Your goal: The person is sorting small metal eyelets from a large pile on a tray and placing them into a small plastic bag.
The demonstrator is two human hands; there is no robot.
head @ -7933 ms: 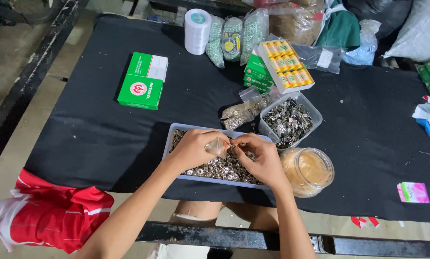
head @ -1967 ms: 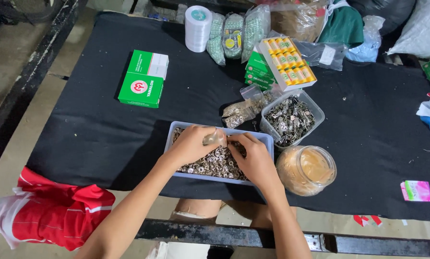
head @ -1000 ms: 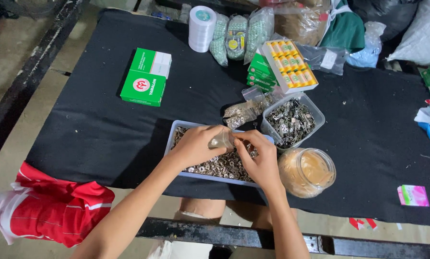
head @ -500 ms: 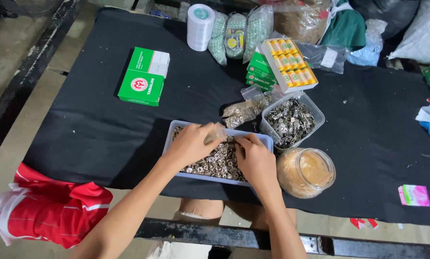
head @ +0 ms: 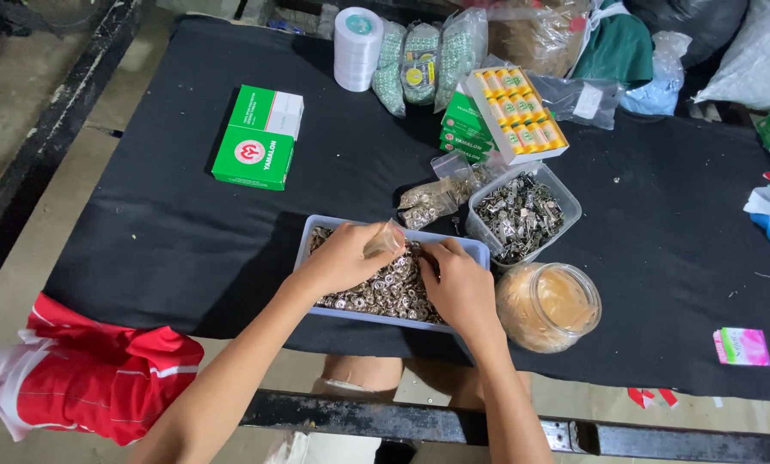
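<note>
- Bag (head: 383, 241): a small clear plastic bag, pinched at its mouth between the thumb and fingers of the left hand (head: 344, 258), held just above the tray (head: 479, 252).
- It looks thin, limp and slippery, so it will likely sag and fold unless held by the rim; the best hold is at the open edge, as now.
- Snaps (head: 383, 292): small round metal pieces heaped loose in the tray. Each is hard and light, but a filled bag would gain weight fast and might slip from a light pinch.
- Right hand (head: 461, 288): lies low over the snaps near the tray's right end, fingers curled down into the heap. They may be closed on a few pieces, but the back of the hand hides it, so I cannot tell.
- Around the tray: a clear tub (head: 522, 210) of darker metal parts just behind, a jar (head: 548, 307) of pale contents to the right, filled bags (head: 432, 198) behind, green boxes (head: 256, 137) farther left, all on a black table (head: 161, 223).
</note>
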